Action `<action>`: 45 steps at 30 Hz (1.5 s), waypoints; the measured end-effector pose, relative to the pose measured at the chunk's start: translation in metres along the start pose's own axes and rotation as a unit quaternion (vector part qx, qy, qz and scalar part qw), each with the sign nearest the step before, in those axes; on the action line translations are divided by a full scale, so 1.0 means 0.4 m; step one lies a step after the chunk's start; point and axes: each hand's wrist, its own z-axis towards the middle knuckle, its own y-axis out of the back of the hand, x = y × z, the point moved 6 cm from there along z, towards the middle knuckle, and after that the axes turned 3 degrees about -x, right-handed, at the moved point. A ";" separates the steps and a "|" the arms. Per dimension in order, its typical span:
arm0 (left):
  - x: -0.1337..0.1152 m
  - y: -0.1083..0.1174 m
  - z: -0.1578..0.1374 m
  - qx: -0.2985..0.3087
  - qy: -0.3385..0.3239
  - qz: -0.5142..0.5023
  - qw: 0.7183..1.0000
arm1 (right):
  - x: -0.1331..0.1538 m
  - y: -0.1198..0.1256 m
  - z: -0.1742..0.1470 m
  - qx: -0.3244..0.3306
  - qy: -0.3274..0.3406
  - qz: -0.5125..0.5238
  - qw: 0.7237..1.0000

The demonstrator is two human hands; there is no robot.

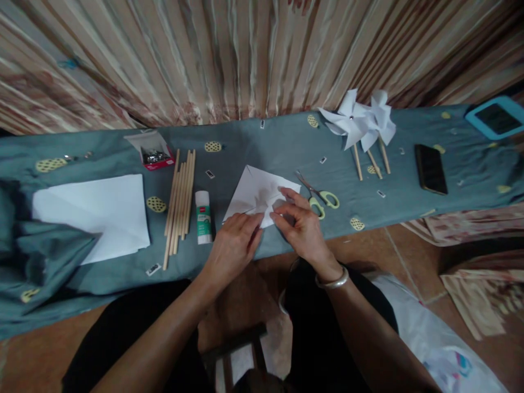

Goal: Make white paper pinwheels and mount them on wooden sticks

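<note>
A white sheet of paper (pixel 249 188), with slits running in from its corners, lies on the cloth-covered table in front of me. My left hand (pixel 237 237) grips the paper's near edge between thumb and fingers. Closed on the same sheet from the other side, my right hand (pixel 302 222) pinches a folded-over corner near the middle; its wrist wears a silver bangle. Just beyond the right fingers lie scissors (pixel 328 199) with light green handles. A glue stick (pixel 203 218) with a white cap stands or lies left of my left hand; I cannot tell which.
Wooden sticks (pixel 180 199) lie beside a small red box (pixel 158 158) of metal pieces. Farther left is a stack of white paper (pixel 110 213), partly under bunched cloth. White paper pinwheels (pixel 350 121) on sticks, a phone (pixel 430 169) and a blue-framed device (pixel 497 117) lie rightward.
</note>
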 end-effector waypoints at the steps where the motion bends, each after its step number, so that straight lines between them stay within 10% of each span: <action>1: 0.002 -0.001 -0.001 -0.003 0.004 -0.002 1.000 | 0.001 -0.003 0.001 0.001 0.001 -0.009 1.000; 45: 0.010 -0.009 0.005 -0.015 0.002 -0.025 1.000 | 0.012 -0.024 0.001 -0.024 0.004 -0.066 0.998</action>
